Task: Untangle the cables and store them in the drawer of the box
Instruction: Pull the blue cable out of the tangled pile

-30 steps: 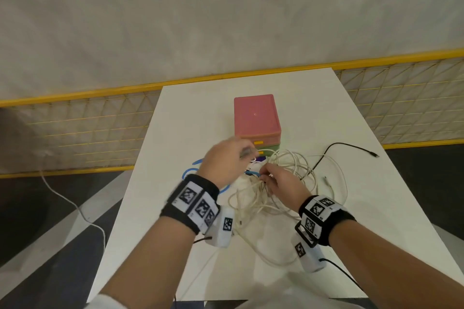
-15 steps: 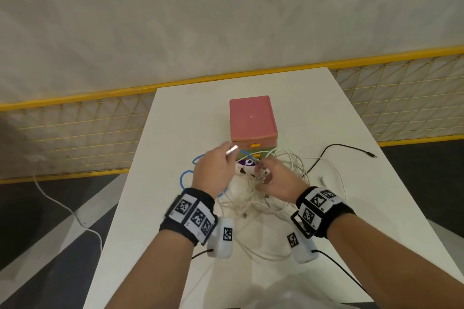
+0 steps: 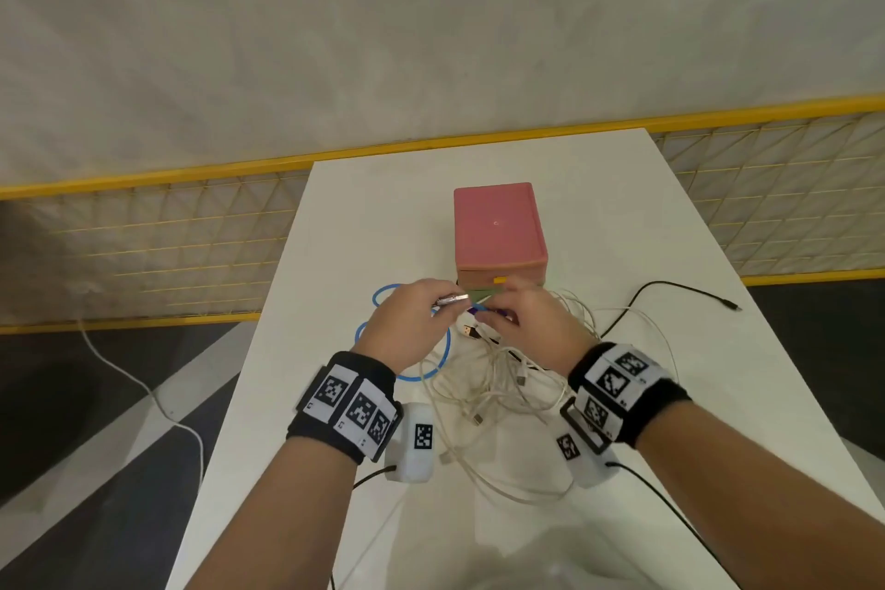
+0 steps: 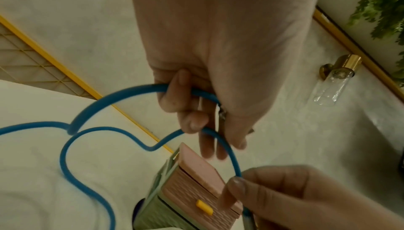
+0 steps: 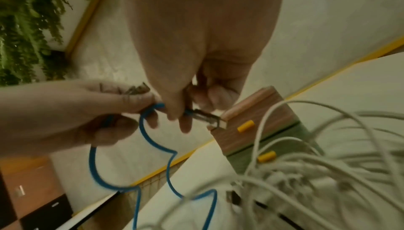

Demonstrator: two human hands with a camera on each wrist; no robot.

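A pink-topped box point(image 3: 498, 225) with stacked drawers and yellow handles point(image 3: 499, 280) stands mid-table. Just in front of it, my left hand point(image 3: 445, 307) grips the blue cable point(image 4: 104, 99) with curled fingers point(image 4: 190, 113), and a silver plug point(image 3: 452, 300) sticks out past them. My right hand point(image 3: 493, 316) pinches the same blue cable point(image 5: 153, 140) close to its clear plug point(image 5: 210, 118), right beside the left hand. Blue loops point(image 3: 426, 374) trail down to the table on the left. A tangle of white cables point(image 3: 503, 388) lies under and behind my right hand.
A black cable point(image 3: 670, 290) runs across the white table point(image 3: 718, 398) to the right of the box. A yellow-framed mesh barrier point(image 3: 167, 230) stands behind the table. A white cord point(image 3: 143, 388) lies on the dark floor at left.
Both hands have come together nearer the box, with the blue cable lifted between them. The silver plug now shows past my left fingers.
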